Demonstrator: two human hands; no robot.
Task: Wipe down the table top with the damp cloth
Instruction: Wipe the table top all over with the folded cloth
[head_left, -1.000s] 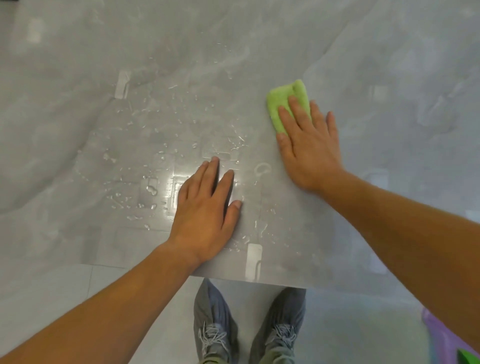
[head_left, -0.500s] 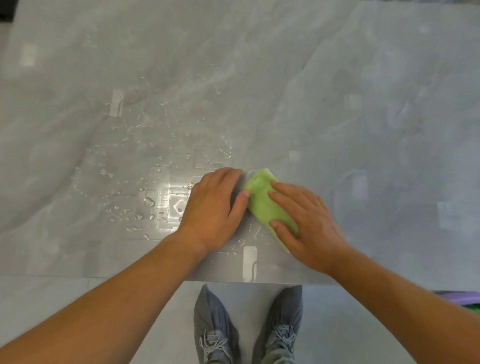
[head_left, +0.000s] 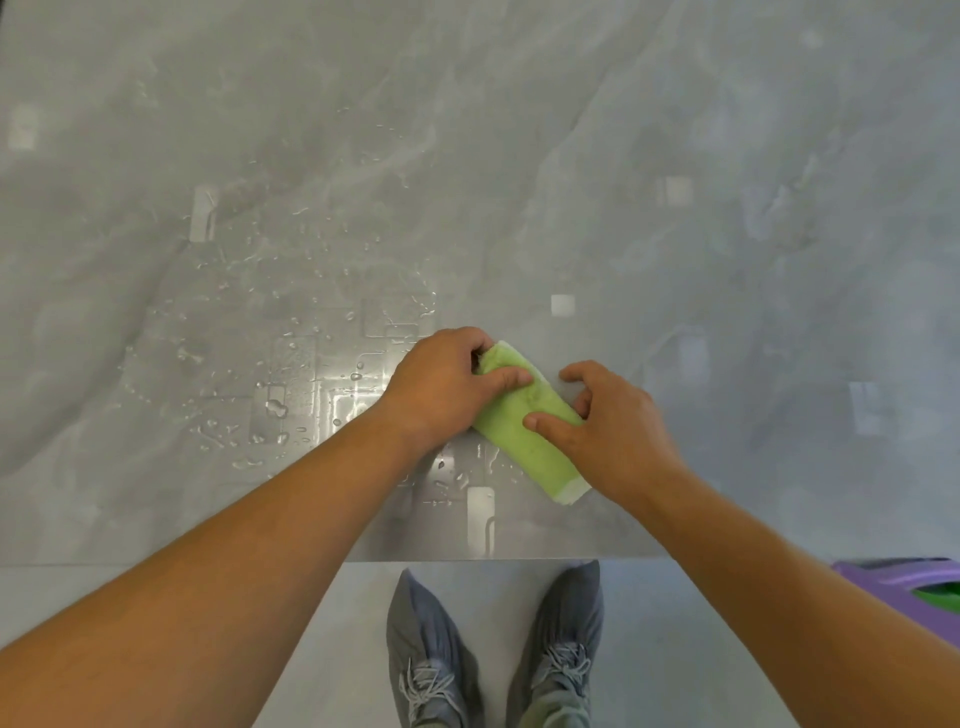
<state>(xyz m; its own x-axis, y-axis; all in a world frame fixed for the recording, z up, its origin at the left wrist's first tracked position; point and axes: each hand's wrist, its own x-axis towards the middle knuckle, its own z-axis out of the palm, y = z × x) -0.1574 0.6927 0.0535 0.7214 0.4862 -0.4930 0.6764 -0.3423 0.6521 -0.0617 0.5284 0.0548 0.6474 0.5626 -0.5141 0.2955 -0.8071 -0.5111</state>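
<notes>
Left hand grip: the left hand (head_left: 441, 387) holds the far end of the damp cloth (head_left: 519, 423), thumb laid across its top and fingers curled over the end.
Right hand grip: the right hand (head_left: 621, 434) pinches the cloth's middle, thumb pressing on top and fingers curled at the far side. How far they reach under it cannot be told.
Shoes: grey shoes (head_left: 431, 649) stand on the floor just short of the table edge.
Purple tub: a purple tub (head_left: 904, 579) sits at the near right, below table level.
Cloth, near end: a pale hem (head_left: 571, 491) lies free on the table top (head_left: 727, 260), close to its near edge.
Cloth, body: a green oblong, folded or rolled, lying slantwise between the two hands.
Handling: it looks soft, light and limp. It will probably sag or unfold if lifted by one end. Being wet, it should slide easily on the glossy surface.
Where to hold: best pressed flat under a spread palm at its middle, or gripped across the full width of the fold.
Droplets: water beads (head_left: 270, 408) lie to the left of the hands and beyond them.
Far table top: grey, marbled and shiny, with nothing standing on it in view.
</notes>
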